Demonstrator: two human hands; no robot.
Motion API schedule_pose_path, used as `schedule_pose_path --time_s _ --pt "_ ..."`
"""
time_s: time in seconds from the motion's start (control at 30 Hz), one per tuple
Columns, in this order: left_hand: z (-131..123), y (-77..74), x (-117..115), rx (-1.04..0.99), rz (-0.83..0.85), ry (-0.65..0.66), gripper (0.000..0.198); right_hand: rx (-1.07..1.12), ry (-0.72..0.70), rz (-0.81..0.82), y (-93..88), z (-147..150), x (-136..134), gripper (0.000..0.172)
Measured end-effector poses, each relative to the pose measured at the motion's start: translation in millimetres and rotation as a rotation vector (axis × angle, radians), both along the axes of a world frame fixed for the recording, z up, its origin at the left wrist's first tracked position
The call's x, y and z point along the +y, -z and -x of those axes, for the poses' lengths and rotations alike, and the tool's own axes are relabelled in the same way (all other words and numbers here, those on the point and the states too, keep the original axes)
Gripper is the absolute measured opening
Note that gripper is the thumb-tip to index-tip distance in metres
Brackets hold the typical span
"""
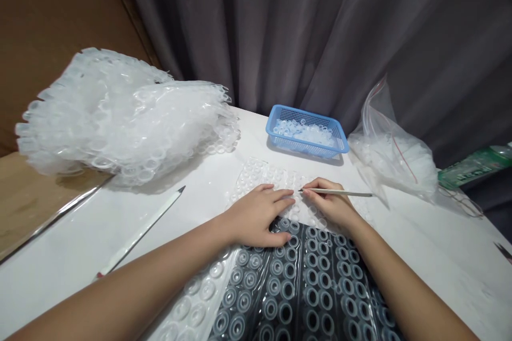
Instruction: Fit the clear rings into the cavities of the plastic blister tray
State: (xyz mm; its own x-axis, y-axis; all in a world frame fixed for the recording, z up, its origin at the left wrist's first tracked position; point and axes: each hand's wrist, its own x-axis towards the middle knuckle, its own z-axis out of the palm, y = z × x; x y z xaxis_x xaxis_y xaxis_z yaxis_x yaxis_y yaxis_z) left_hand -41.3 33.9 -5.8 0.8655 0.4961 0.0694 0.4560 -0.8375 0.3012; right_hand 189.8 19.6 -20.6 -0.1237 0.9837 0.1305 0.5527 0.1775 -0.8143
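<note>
My left hand [264,213] lies with its fingers spread on a clear plastic sheet [260,173] dotted with rows of small round rings or caps. In my right hand [330,205] is a slim pen-like tool [344,192], pinched between thumb and fingers. Its dark tip points left, close to my left fingertips, just over the sheet. Whether the tip touches the sheet, I cannot tell. Nearer to me, the rows of translucent rings [312,295] continue over a dark surface, between my forearms and partly under them.
A blue basket [342,136] of small clear rings stands at the back. Stacked ringed plastic sheets [132,112] pile up on the left. A long white tool with a dark point [148,229] lies below them. On the right are a zip bag [400,154] and a green bottle [480,168].
</note>
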Motion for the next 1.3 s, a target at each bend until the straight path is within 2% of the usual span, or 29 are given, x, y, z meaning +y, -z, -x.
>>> schedule_pose_path --time_s 0.2,0.4,0.47,0.53,0.6,0.67,0.8,0.97,1.03,1.17,1.3 --pt "-0.9 -1.3 -0.4 -0.006 0.003 -0.001 0.071 -0.177 -0.105 -0.149 -3.0 6.0 -2.1 0.01" --pt "-1.0 0.1 -0.2 -0.035 0.014 -0.006 0.069 -0.326 -0.201 -0.536 5.2 10.6 -2.5 0.015" --pt "-1.2 -0.1 -0.1 -0.038 0.02 -0.002 0.069 -0.344 -0.115 -0.606 7.1 8.4 -1.7 0.017" --pt "-1.4 -0.8 0.0 -0.032 0.03 -0.002 0.069 -0.329 0.093 -0.635 7.6 3.0 -0.3 0.016" --pt "-1.3 -1.3 0.0 -0.029 0.039 -0.003 0.068 -0.305 0.295 -0.609 7.3 -4.3 1.2 0.015" --pt "-0.9 -1.2 0.0 -0.038 0.042 0.0 0.067 -0.291 0.344 -0.534 6.3 -10.6 2.3 0.016" --pt "0.6 0.8 0.6 -0.059 0.042 0.013 0.066 -0.158 0.25 -0.327 0.0 -11.8 6.1 0.018" --pt "1.7 2.5 1.4 -0.08 0.035 0.019 0.067 -0.001 0.002 -0.049 -5.6 -2.5 16.2 0.022" --pt "1.8 2.6 1.1 -0.081 0.034 0.019 0.067 0.007 -0.006 -0.033 -2.5 -0.8 18.2 0.023" --pt "1.5 2.3 0.4 -0.076 0.034 0.013 0.068 0.006 0.066 -0.048 5.1 -0.8 17.8 0.023" --pt "1.1 1.9 0.3 -0.07 0.035 0.01 0.068 -0.011 0.038 -0.044 6.0 -2.0 17.7 0.024"
